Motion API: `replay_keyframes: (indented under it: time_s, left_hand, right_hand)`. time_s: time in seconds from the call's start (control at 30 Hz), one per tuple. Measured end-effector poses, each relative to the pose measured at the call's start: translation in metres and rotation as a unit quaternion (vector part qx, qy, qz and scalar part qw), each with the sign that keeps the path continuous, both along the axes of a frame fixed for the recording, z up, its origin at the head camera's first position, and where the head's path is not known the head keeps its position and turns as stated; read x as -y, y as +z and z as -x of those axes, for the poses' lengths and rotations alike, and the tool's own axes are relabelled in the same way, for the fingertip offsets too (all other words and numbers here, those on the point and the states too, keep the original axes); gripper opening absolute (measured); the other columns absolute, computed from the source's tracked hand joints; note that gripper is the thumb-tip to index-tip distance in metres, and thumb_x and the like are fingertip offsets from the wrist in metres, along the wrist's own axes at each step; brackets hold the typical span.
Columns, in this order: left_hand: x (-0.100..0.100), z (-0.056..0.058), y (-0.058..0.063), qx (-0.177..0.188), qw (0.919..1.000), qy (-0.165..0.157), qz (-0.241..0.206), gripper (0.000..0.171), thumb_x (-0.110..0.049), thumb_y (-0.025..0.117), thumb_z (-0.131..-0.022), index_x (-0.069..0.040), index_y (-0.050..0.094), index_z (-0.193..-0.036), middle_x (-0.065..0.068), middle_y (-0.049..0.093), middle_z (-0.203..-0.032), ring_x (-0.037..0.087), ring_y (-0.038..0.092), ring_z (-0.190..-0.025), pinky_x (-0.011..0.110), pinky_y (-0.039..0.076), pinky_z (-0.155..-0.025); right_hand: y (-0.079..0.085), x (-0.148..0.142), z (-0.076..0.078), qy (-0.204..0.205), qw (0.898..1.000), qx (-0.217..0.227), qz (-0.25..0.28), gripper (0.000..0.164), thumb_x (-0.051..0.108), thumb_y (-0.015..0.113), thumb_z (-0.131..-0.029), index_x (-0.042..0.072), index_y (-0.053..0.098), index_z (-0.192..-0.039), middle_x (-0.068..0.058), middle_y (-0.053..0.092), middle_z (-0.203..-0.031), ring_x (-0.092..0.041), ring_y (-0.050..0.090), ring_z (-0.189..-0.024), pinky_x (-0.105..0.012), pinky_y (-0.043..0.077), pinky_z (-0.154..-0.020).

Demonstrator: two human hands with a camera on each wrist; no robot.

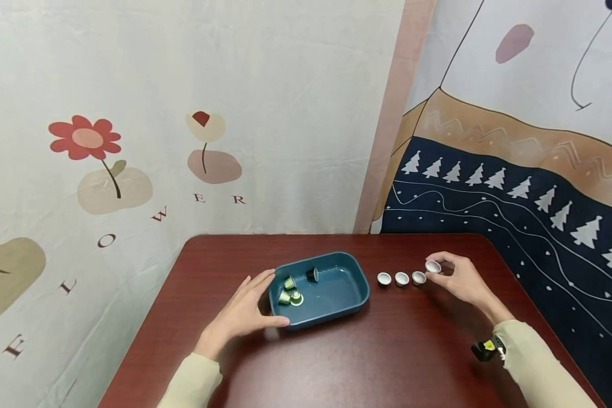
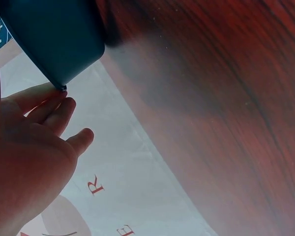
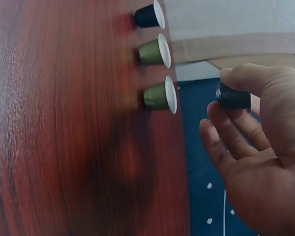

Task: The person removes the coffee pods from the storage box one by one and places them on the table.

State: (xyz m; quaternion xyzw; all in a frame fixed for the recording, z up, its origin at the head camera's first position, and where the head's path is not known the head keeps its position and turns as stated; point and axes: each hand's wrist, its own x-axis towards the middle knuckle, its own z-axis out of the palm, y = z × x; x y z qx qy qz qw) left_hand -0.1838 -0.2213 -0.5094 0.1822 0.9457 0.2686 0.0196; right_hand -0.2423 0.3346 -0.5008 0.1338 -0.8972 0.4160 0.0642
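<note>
My left hand point(image 1: 245, 309) spans the left end of a blue rectangular tray point(image 1: 336, 292), thumb at the near corner and fingers at the far one. In the left wrist view, fingertips touch the rim of the tray point(image 2: 64, 37). Inside lie a black coffee capsule point(image 1: 313, 275) and three green ones, tipped different ways. My right hand point(image 1: 461, 277) pinches a black coffee capsule point(image 3: 234, 97) above the table, its pale lid showing in the head view. Beside it, three capsules stand lid up in a row: a black one point(image 3: 148, 17), a green one point(image 3: 151, 51) and another green one point(image 3: 157, 97).
A reddish-brown wooden table point(image 1: 331, 362) carries everything. Behind it hangs a pale printed cloth point(image 1: 296, 124) with flowers and letters. On the right is a dark blue printed cloth point(image 1: 489, 226) with white trees. A black device point(image 1: 484, 350) is strapped at the right wrist.
</note>
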Motion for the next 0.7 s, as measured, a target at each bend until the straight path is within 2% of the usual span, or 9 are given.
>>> replay_keyframes:
  time_s: [0.33, 0.6, 0.7]
  left_hand:
    - [-0.001, -0.001, 0.001, 0.005, 1.0, 0.003, -0.004, 0.127, -0.075, 0.093, -0.079, -0.002, 0.045, -0.172, 0.011, 0.042, -0.183, 0.04, 0.04, -0.17, 0.07, 0.021, -0.143]
    - [-0.001, -0.001, 0.003, 0.007, 0.9999, 0.004, -0.01, 0.127, -0.074, 0.094, -0.079, -0.002, 0.045, -0.172, 0.011, 0.042, -0.183, 0.044, 0.038, -0.17, 0.071, 0.022, -0.142]
    - [0.0, -0.001, 0.003, 0.011, 0.9998, 0.005, -0.012, 0.128, -0.074, 0.094, -0.079, -0.002, 0.044, -0.172, 0.011, 0.041, -0.183, 0.046, 0.036, -0.171, 0.071, 0.021, -0.143]
  right_hand:
    - [-0.008, -0.014, 0.005, -0.021, 0.999, 0.011, -0.044, 0.03, 0.009, 0.088, -0.097, 0.002, 0.078, -0.124, -0.018, 0.082, -0.115, 0.006, 0.07, -0.094, -0.011, 0.057, -0.081]
    - [-0.017, -0.017, 0.009, -0.025, 0.995, 0.039, -0.091, 0.029, 0.011, 0.089, -0.097, 0.006, 0.078, -0.123, -0.012, 0.081, -0.112, -0.016, 0.073, -0.101, -0.019, 0.056, -0.079]
    - [-0.02, -0.017, 0.011, -0.024, 0.994, 0.049, -0.096, 0.029, 0.011, 0.088, -0.097, 0.006, 0.078, -0.123, -0.012, 0.081, -0.113, -0.018, 0.072, -0.1, -0.02, 0.055, -0.078]
